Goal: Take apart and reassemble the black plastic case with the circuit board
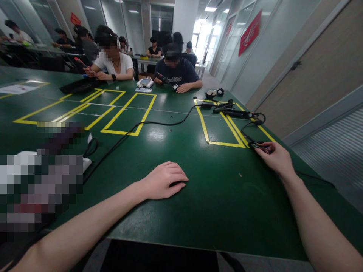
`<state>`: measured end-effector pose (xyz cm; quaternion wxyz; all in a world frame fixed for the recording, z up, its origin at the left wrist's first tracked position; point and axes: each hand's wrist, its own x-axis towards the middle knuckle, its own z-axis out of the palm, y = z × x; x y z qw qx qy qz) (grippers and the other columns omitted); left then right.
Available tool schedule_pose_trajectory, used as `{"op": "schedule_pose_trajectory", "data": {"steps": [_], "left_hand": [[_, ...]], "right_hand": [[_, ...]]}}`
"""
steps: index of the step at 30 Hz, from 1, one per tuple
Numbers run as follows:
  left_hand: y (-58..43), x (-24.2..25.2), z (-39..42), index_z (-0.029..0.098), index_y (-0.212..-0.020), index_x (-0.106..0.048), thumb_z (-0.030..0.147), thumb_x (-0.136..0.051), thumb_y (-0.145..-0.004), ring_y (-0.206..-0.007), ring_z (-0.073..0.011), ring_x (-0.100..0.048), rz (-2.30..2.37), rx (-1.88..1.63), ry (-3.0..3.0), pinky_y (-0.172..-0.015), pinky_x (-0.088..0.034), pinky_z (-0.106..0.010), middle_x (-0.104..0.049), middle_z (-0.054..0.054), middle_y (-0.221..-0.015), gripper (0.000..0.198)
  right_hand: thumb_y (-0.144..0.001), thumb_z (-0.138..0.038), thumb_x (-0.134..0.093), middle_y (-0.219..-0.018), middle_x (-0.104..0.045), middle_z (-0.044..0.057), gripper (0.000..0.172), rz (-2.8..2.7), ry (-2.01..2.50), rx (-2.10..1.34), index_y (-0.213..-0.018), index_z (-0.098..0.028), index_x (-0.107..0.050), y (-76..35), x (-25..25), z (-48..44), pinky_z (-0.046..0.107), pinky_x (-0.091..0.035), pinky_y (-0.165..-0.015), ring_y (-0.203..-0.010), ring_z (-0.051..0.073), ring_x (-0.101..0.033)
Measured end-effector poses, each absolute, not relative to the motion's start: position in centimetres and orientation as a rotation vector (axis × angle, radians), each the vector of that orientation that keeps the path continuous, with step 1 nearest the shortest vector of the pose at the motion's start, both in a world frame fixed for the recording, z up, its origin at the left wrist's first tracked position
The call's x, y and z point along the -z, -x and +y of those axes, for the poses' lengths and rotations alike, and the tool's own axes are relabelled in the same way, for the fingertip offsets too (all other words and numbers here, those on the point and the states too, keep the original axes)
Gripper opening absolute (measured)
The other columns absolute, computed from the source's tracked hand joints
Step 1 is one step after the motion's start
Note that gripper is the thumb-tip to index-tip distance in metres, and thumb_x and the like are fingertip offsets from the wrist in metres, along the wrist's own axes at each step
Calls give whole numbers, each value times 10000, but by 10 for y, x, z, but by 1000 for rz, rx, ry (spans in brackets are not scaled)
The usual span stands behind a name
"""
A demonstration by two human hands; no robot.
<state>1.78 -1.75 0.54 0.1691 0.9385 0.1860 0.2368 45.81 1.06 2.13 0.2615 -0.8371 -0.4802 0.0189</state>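
Observation:
My left hand [167,180] rests palm down on the green table [198,211], holding nothing, its fingers stretched out and the thumb a little apart. Farther out on the right, my right hand [276,156] is closed, fingertips and thumb pinching a small dark part with thin wires [256,145]. Its exact kind is too small to tell, and the fingers partly cover it. A black cable [246,130] appears to run from near it toward a black rod-shaped tool [238,113] lying beyond.
Yellow tape [227,144] marks rectangles on the table. A long black cable [147,122] crosses it. Small white-and-black items [210,93] lie at the far right, a black tray [78,86] at the far left. Two people sit opposite; blurred items fill the near left.

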Motion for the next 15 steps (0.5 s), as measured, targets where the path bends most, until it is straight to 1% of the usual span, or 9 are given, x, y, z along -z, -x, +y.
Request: {"op": "schedule_pose_trajectory", "data": {"steps": [3, 5, 7, 12, 14, 15], "left_hand": [[-18, -5, -18, 177, -1115, -744, 236, -572, -1025, -1044, -215, -691, 522, -680, -2672, -977, -519, -379, -782, -64, -1100, 202], [-18, -6, -18, 179, -1113, -743, 235, -572, -1026, -1040, -213, -691, 522, -688, -2673, -979, -516, -374, -782, -60, -1101, 199], [-18, -6, -17, 180, -1111, -742, 233, -573, -1026, -1038, -209, -690, 524, -689, -2674, -986, -513, -370, -781, -59, -1098, 197], [-18, -6, -17, 178, -1098, -745, 228, -577, -1022, -1034, -207, -690, 515, -690, -2670, -971, -516, -361, -783, -57, -1092, 191], [-18, -5, -17, 179, -1099, -745, 229, -574, -1023, -1037, -207, -690, 521, -687, -2668, -969, -517, -363, -783, -56, -1098, 194], [-18, -5, -17, 179, -1099, -745, 230, -573, -1024, -1036, -207, -691, 522, -690, -2669, -968, -518, -365, -782, -57, -1098, 194]], "right_hand": [[-647, -372, -707, -696, -542, -6, 277, -1249, 2193, -86, -846, -228, -579, -457, -21, 10, 337, -409, -637, -687, 218, -545], [-608, -373, -742, -705, -535, -13, 325, -1213, 2153, -97, -845, -229, -572, -456, -22, 9, 336, -416, -652, -697, 218, -544], [-602, -354, -753, -728, -542, -7, 336, -1153, 2119, -94, -857, -221, -580, -453, -23, 8, 333, -427, -674, -722, 217, -556], [-689, -313, -713, -729, -554, 14, 299, -1049, 2127, -6, -946, -173, -651, -451, -27, 6, 328, -444, -694, -723, 220, -571], [-741, -326, -684, -766, -591, 46, 323, -1076, 2164, 101, -1010, -147, -690, -458, -24, 7, 344, -464, -743, -764, 240, -589], [-762, -339, -672, -814, -614, 74, 342, -1104, 2184, 171, -1036, -136, -705, -463, -21, 7, 355, -472, -769, -800, 254, -599]]}}
